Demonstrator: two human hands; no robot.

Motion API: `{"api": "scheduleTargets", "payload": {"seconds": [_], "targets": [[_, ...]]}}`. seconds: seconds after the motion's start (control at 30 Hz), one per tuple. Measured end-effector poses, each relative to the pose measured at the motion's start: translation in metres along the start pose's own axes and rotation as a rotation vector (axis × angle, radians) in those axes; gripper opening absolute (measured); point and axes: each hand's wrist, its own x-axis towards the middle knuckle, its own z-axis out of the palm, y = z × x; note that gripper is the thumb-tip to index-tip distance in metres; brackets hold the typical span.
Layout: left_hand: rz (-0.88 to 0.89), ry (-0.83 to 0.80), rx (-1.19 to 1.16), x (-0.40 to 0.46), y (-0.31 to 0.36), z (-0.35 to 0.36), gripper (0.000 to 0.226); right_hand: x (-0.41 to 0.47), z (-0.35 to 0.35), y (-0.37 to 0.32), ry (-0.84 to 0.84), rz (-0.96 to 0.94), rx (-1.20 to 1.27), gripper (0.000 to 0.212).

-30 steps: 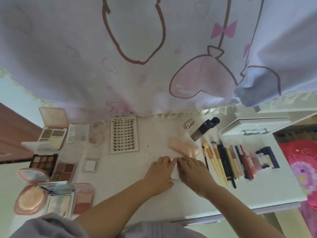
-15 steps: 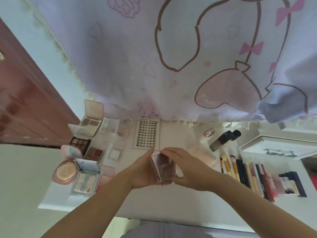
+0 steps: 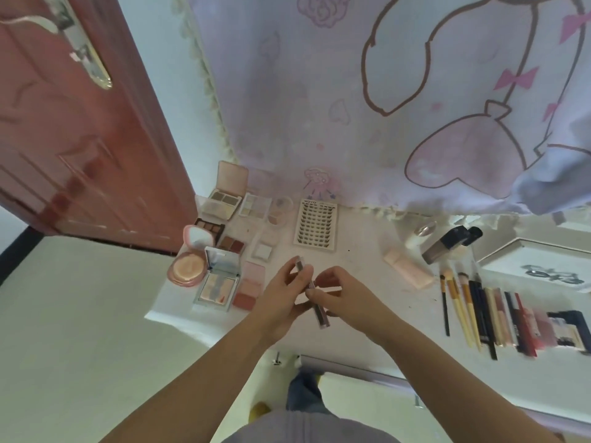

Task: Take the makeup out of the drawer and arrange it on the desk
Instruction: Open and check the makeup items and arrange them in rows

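Observation:
Both hands hold a small clear makeup compact [image 3: 309,284] edge-on above the white desk [image 3: 358,270]. My left hand [image 3: 281,294] grips its left side, my right hand [image 3: 339,290] pinches its right edge with thumb and fingers. Open eyeshadow and blush palettes [image 3: 224,276] lie in a cluster at the desk's left end. A lash tray [image 3: 316,226] sits at the back middle. Brushes, pencils and lipsticks [image 3: 499,318] lie in a row on the right.
A pink tube [image 3: 407,268], a dark foundation bottle [image 3: 447,243] and a small white jar [image 3: 420,235] lie right of centre. A white box [image 3: 540,266] stands at the far right. A printed curtain [image 3: 383,107] hangs behind the desk, a red door [image 3: 80,139] stands left.
The hands lifted the compact off the desk and turned it from face-on to edge-on. The camera view swung left, bringing the red door into view.

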Motion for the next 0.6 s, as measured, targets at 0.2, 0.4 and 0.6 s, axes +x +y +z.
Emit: {"api": "scheduleTargets", "payload": {"seconds": [0.2,0.4,0.6], "targets": [[0.027,-0.042,-0.010,-0.016,0.003,-0.011,0.029,0.000,0.004,-0.005,-0.116,0.027,0.183,0.039],[0.051,-0.018,-0.101,-0.007,-0.001,-0.010,0.028,0.010,-0.018,0.003,-0.202,0.135,0.425,0.037],[-0.119,0.141,-0.290,0.016,-0.012,-0.016,0.026,0.056,-0.053,0.019,-0.154,0.233,0.356,0.022]]}}
